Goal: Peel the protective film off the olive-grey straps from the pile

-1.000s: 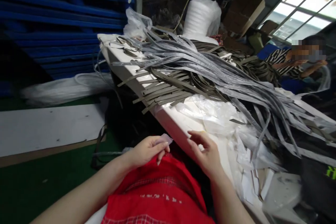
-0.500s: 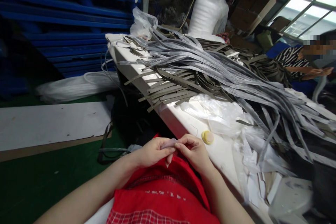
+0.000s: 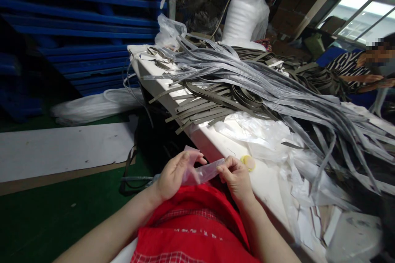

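Observation:
A narrow clear plastic sleeve (image 3: 208, 172) stretches between my two hands above the red apron (image 3: 197, 218). My left hand (image 3: 174, 174) holds it loosely between thumb and fingers, with one end standing up past the thumb. At the other end, my right hand (image 3: 236, 176) pinches the sleeve between thumb and fingertips, close to the edge of the white table (image 3: 203, 141). Beside the right hand on the table sits a small round yellow-rimmed thing (image 3: 248, 163) with a pale top.
Grey-brown flat strips (image 3: 200, 109) and long strips in clear plastic (image 3: 243, 72) are heaped across the table. Crumpled plastic film (image 3: 256, 129) lies nearer. Blue pallets (image 3: 92, 20) are stacked at left. A person in a striped top (image 3: 345, 65) sits at far right.
My hands have moved apart, drawing the plastic sleeve out between them. The left-hand fingers have loosened and turned upward. The camera view has shifted slightly.

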### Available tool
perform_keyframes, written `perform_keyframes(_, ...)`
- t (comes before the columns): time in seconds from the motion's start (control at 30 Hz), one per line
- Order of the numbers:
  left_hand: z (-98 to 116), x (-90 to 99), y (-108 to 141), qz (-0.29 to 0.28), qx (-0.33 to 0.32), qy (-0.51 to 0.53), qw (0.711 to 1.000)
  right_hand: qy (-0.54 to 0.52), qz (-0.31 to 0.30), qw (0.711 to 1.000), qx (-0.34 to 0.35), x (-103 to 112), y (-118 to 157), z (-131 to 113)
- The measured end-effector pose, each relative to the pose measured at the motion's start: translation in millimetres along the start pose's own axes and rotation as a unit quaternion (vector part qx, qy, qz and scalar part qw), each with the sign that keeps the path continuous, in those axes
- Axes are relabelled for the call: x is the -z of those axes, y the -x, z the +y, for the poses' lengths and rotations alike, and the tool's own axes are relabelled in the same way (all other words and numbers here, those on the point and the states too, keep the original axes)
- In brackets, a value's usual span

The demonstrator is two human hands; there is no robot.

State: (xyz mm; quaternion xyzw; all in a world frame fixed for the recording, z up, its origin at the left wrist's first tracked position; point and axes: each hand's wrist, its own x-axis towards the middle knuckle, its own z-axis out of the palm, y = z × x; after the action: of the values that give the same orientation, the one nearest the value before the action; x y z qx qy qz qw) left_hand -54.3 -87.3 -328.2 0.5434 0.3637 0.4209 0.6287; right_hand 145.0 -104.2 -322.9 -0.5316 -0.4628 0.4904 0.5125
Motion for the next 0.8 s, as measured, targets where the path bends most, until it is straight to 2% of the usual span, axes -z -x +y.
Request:
perform_keyframes(0.03,5.7,4.2,-1.4,-0.016,-0.012,-0.013,1.0,0.008,-0.001,1.0,0.005,2.3,-1.2,0.0)
perform_keyframes(0.07,11.7,7.7,-2.8,-0.061,-0.021,-0.036,0.997,0.019,-0.006,1.0,0.009,4.4,-2.3,-0.2)
perform_keyframes(0.17,25.7,9.9,-6.2,-0.238,-0.035,-0.115,0.964,0.042,-0.044,0.998,0.026,7.7,-3.7,-4.2)
perform_keyframes(0.2,27.2,7.8,-6.5,-0.272,-0.031,-0.129,0.953,0.041,-0.062,0.997,0.03,7.7,-3.6,-6.7)
perform_keyframes(0.23,27.0,4.8,-6.5,-0.282,-0.028,-0.138,0.949,0.039,-0.076,0.996,0.037,7.5,-3.3,-9.5)
perform_keyframes(0.37,18.2,-5.8,-4.6,-0.233,-0.052,-0.179,0.955,0.091,-0.119,0.986,0.079,6.0,-2.4,-19.3)
perform_keyframes(0.43,16.8,-6.7,-3.7,-0.229,-0.061,-0.198,0.951,0.129,-0.136,0.978,0.096,5.0,-2.5,-21.1)
perform_keyframes(0.67,25.8,-9.3,-3.3,-0.301,-0.09,-0.194,0.929,0.14,-0.139,0.974,0.109,-4.2,-5.1,-19.4)
perform_keyframes(0.73,23.1,-11.5,-3.7,-0.283,-0.08,-0.197,0.935,0.122,-0.139,0.978,0.095,-4.2,-5.4,-20.1)
perform_keyframes(0.8,17.7,-11.6,-4.5,-0.241,-0.076,-0.204,0.946,0.103,-0.118,0.984,0.081,-1.1,-4.5,-21.5)
